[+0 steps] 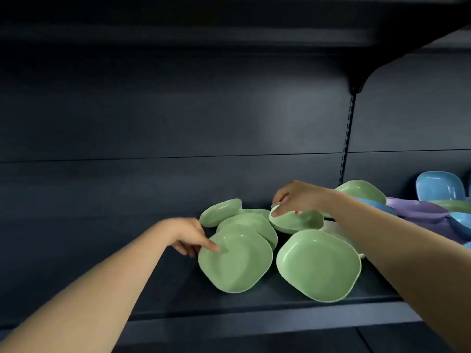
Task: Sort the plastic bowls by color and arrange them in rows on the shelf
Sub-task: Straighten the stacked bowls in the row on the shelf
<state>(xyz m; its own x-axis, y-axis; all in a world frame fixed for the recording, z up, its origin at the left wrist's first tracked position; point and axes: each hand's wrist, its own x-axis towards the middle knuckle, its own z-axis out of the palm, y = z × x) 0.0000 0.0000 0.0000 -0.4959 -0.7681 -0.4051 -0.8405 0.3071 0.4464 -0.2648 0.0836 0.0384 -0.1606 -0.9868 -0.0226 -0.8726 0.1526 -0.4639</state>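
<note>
Left hand [187, 235] pinches left rim of front green bowl [235, 261], thumb inside, fingers curled beneath. Right hand [297, 197] pinches rim of rear green bowl [297, 221], tilted on pile. Both bowls on dark shelf [153, 284] among other green bowls; lone green bowl [318, 264] front right. Blue bowl [439, 186] and purple bowls [420, 212] far right

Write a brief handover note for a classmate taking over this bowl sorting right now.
Left hand: pinches the rim of the front green plastic bowl of an overlapping row.
Right hand: grips a tilted green bowl farther back.
Done: green bowls gathered mid dark shelf, one loose green bowl in front.
Left: straighten the greens; sort the mixed blue bowls and purple bowls on the right.
</note>
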